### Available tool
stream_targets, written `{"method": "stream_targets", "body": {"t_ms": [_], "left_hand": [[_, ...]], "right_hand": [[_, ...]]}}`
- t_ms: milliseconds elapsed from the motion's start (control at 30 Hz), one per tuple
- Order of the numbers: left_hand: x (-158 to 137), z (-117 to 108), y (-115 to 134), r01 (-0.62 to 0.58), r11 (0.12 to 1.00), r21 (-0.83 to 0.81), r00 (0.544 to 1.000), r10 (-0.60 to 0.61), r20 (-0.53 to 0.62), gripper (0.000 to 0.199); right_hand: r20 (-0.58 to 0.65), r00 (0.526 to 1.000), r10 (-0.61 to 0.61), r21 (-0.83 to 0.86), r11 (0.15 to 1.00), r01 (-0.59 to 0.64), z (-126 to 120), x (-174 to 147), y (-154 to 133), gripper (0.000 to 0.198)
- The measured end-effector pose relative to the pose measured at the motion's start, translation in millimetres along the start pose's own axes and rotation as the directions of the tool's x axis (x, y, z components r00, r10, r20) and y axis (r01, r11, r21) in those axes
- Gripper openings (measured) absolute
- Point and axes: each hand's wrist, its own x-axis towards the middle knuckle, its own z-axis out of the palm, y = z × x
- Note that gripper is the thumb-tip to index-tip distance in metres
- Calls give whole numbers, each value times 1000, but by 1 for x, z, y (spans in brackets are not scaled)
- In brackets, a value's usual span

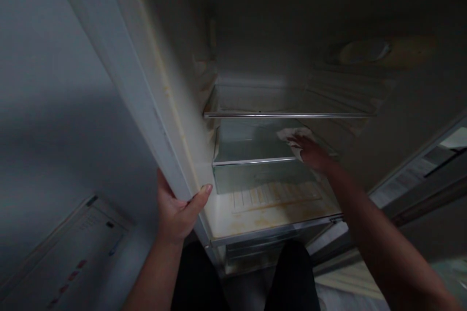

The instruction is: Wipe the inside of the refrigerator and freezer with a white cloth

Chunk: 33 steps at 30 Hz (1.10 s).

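My right hand (310,151) reaches into a refrigerator and presses a crumpled white cloth (294,132) against the lower glass shelf (244,143), near its right side. The cloth sticks out past the fingers. My left hand (182,206) is wrapped around the refrigerator's left front edge (171,155), with the thumb on the inner side and the other fingers mostly hidden outside. Yellowish stains mark the inner wall and the ribbed refrigerator floor (255,221) below the shelf.
An upper glass shelf (288,115) with a shiny front rim spans the compartment above my right hand. A round fitting (365,51) sits on the right wall. Below is a lower compartment (262,248), between my knees. A white panel with red marks (76,262) stands at left.
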Motion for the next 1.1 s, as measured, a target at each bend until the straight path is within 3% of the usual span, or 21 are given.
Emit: {"method": "stream_targets", "body": {"t_ms": [100, 200, 300, 367, 433, 567, 700, 800, 900, 967, 1100], "left_hand": [[1, -1, -2, -21, 999, 26, 1000, 21, 7, 72], [2, -1, -4, -35, 999, 35, 999, 34, 26, 71], [3, 0, -5, -55, 998, 11, 998, 55, 37, 73], [4, 0, -6, -80, 997, -8, 996, 80, 43, 76], [5, 0, -8, -97, 995, -3, 994, 97, 49, 76], [5, -2, -11, -113, 992, 48, 993, 111, 46, 73], [5, -2, -12, -130, 991, 25, 991, 129, 36, 73], [6, -3, -11, -129, 991, 24, 991, 128, 34, 69], [6, -3, -11, -125, 991, 39, 992, 124, 35, 67], [5, -3, -11, -118, 992, 34, 993, 117, 35, 69], [4, -3, -13, -103, 994, 25, 994, 102, 29, 70]], "right_hand": [[-104, 995, -5, 43, 999, 9, 4, -15, -68, 56], [-193, 974, -120, 31, 991, 128, 24, -17, -148, 56], [-374, 903, -213, 33, 970, 242, 62, -13, -217, 58], [-454, 837, -307, 13, 937, 350, 89, -10, -246, 64], [-491, 803, -338, -6, 923, 385, 111, -8, -257, 65], [-442, 816, -373, -53, 919, 392, 127, -5, -235, 58], [-355, 825, -440, -77, 893, 443, 120, -6, -196, 65], [-345, 837, -424, -92, 903, 420, 114, -15, -166, 68], [-339, 893, -298, -119, 955, 273, 112, -35, -125, 64], [-386, 913, -134, -143, 986, 84, 109, -53, -91, 62], [-550, 821, 153, -141, 952, -272, 96, -88, -27, 96]]}}
